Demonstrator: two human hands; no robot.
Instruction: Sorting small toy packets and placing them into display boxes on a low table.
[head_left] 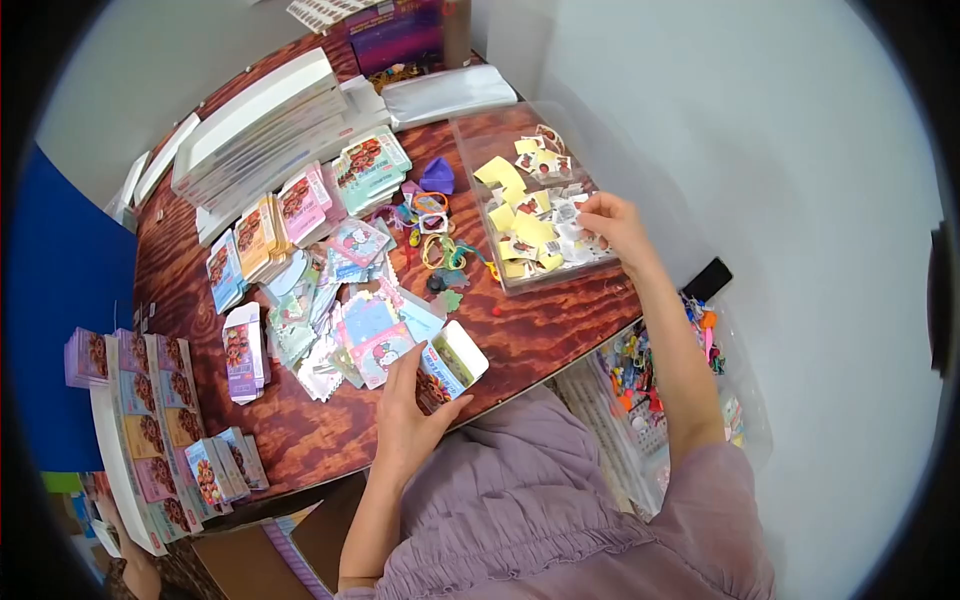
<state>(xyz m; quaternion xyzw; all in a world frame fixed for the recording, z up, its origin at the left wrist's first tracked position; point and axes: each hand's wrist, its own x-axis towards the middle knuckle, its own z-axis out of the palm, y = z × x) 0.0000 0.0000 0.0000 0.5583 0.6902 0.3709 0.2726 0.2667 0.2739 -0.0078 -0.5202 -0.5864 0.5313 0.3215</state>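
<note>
Near the table's front edge, my left hand (pixel 402 425) grips a small blue card box (pixel 445 368) between thumb and fingers. The box's white flap stands open on its right side. My right hand (pixel 612 225) reaches into a clear plastic tray (pixel 480 140), fingers curled together over small white packets (pixel 570 240). Whether a packet is pinched there, I cannot make out. Yellow paper pieces (pixel 535 228) lie among the packets. Just beyond my left hand spreads a heap of pastel sachets (pixel 370 325), some with a cartoon cat figure.
Stacks of flat card boxes (pixel 368 165) stand behind the heap. Colourful trinkets (pixel 435 225) lie beside the tray. A packed white box tray (pixel 150 430) sits at left; stacked clear trays (pixel 260 115) are at the back. A bin of small toys (pixel 650 370) is below right. Another person's hand (pixel 135 550) shows lower left.
</note>
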